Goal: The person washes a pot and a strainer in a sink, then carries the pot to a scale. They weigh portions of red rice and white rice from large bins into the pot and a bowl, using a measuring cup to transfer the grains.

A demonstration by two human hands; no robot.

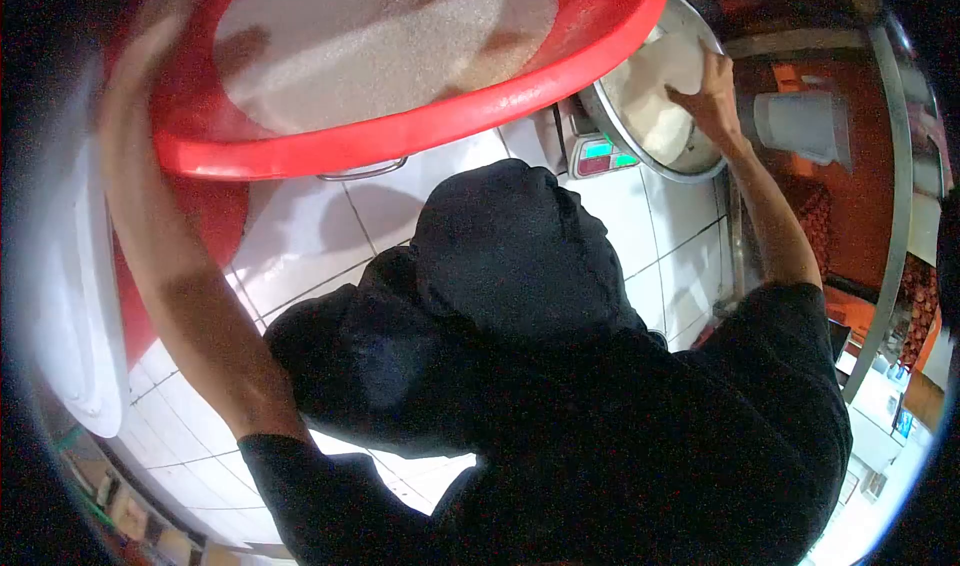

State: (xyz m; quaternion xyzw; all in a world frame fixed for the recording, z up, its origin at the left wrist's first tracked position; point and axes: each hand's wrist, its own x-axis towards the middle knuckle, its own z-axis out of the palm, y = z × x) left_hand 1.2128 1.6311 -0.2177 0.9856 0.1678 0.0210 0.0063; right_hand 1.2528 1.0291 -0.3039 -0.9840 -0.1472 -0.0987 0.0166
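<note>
A large red basin [420,131] holding a pale, grainy mass [380,46] fills the top of the view. My left arm reaches up along its left side, and my left hand [172,11] is dim and blurred near the far left rim; its fingers do not show clearly. To the right, a round metal bowl [697,177] contains whitish material. My right hand [712,101] is inside that bowl, thumb and fingers curved around a pale rounded thing [683,58]. What kind of thing it is, I cannot make out.
A scale with lit green displays [600,156] sits beside the metal bowl. White tiles [310,231] lie below, with a metal handle [365,171] under the basin. At right are a translucent container [800,126] and a metal frame [897,196]; a white lid-like object [75,296] stands left.
</note>
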